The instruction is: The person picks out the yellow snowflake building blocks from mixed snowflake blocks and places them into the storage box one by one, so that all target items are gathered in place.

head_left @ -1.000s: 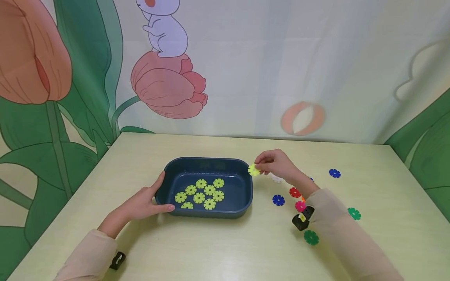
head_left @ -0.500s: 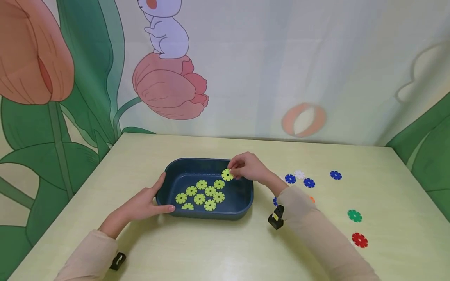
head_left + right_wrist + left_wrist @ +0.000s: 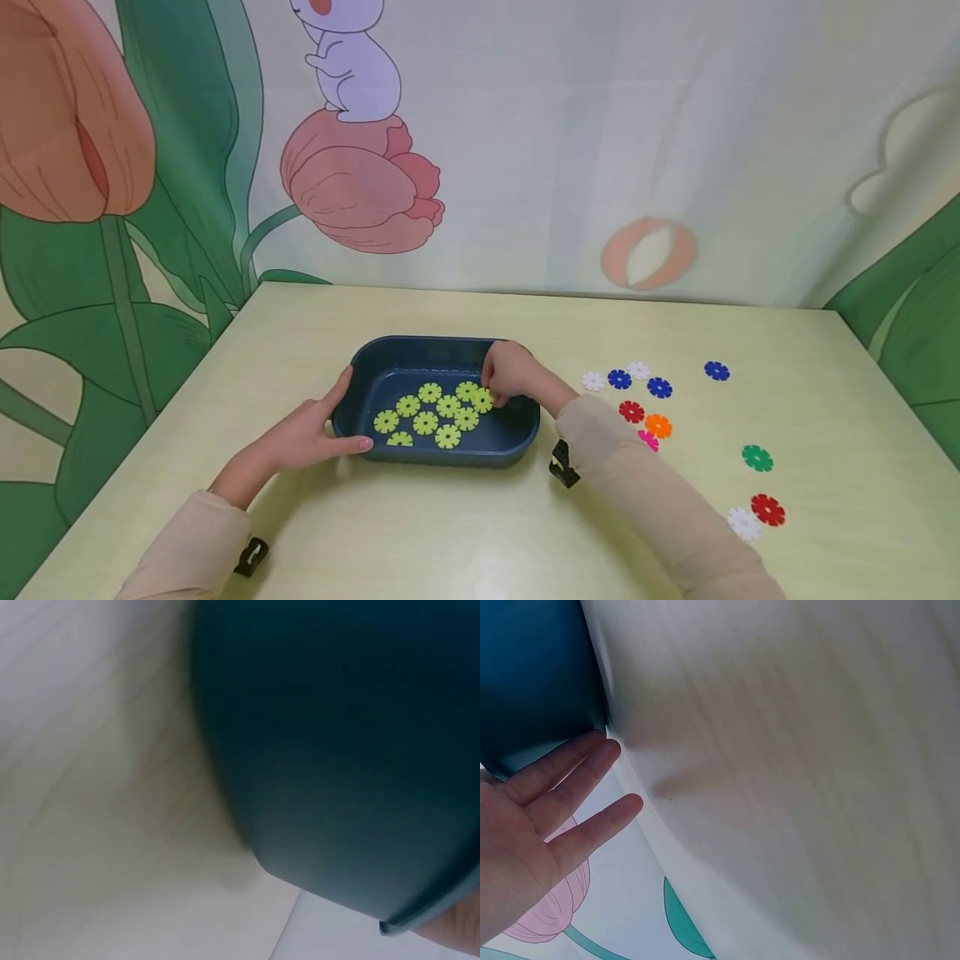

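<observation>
A dark blue rectangular tray (image 3: 517, 446) holds several yellow-green notched plastic discs (image 3: 425, 423) lying flat, some overlapping. At its left end my left hand (image 3: 307, 429) rests against the wall, thumb along the front rim. In the left wrist view the left hand's fingers (image 3: 592, 825) are straight and spread, fingertips on the tray's outer side. Inside the tray's right part, my right hand (image 3: 513, 372) pinches a yellow-green disc (image 3: 482, 401) low beside the others. The right wrist view shows mostly the tray's outer wall (image 3: 330, 787); the right fingertips are hidden there.
Right of the tray, loose discs lie on the pale wooden table (image 3: 465, 533): blue (image 3: 660, 387), white (image 3: 593, 382), red (image 3: 632, 412), orange (image 3: 658, 426), pink (image 3: 648, 439), and green (image 3: 757, 457). A printed curtain (image 3: 525, 167) hangs behind the table's far edge.
My right hand has carried the yellow-green disc leftward over the tray's right rim and down inside. More loose discs show where the right arm was. My left hand has stayed put.
</observation>
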Available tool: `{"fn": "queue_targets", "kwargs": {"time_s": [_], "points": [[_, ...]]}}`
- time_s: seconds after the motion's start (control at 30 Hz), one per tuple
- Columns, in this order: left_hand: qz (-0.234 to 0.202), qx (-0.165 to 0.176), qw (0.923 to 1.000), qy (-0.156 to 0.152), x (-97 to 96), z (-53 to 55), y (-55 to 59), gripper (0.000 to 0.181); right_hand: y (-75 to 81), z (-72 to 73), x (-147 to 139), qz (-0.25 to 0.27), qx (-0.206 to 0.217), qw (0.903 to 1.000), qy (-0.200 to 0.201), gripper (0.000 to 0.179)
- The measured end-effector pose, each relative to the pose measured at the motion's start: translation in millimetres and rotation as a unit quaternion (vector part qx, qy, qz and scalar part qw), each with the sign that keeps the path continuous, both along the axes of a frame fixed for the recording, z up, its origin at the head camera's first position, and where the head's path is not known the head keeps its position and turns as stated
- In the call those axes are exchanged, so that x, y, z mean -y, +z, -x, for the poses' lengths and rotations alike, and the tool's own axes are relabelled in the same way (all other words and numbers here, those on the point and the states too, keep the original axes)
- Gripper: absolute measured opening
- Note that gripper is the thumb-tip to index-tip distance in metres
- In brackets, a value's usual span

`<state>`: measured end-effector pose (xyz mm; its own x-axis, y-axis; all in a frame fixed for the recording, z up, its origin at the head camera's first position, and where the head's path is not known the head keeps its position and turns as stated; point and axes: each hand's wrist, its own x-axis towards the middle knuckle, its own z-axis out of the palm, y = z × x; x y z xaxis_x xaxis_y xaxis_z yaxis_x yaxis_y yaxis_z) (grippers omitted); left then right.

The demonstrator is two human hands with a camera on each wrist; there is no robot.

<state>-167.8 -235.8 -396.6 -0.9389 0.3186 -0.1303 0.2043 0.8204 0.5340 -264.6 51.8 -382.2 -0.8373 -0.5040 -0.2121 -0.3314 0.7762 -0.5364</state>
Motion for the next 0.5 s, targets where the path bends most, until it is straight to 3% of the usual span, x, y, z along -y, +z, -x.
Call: {"fn": "queue_targets", "kwargs": {"time_s": [0.13,0.23,0.37,0.5], "points": [[0.0,0.003,1.0,0.001,-0.2,0.6,-0.8,0.108,1.6,-1.6,0,-0.011,-0.008,0.9997,-0.022,0.012],[0.0,0.004,1.0,0.0,-0.4,0.4,-0.7,0.108,3.6,-2.8,-4,0.07,0.022,0.9961,-0.048,0.015],[0.003,0.004,1.0,0.005,0.7,-0.6,0.1,0.109,6.6,-4.2,-17,0.203,0.08,0.9744,-0.055,0.021],[0.005,0.003,1.0,0.004,2.5,-0.8,0.8,0.109,9.8,-7.1,-32,0.276,0.106,0.9543,-0.044,0.027]]}}
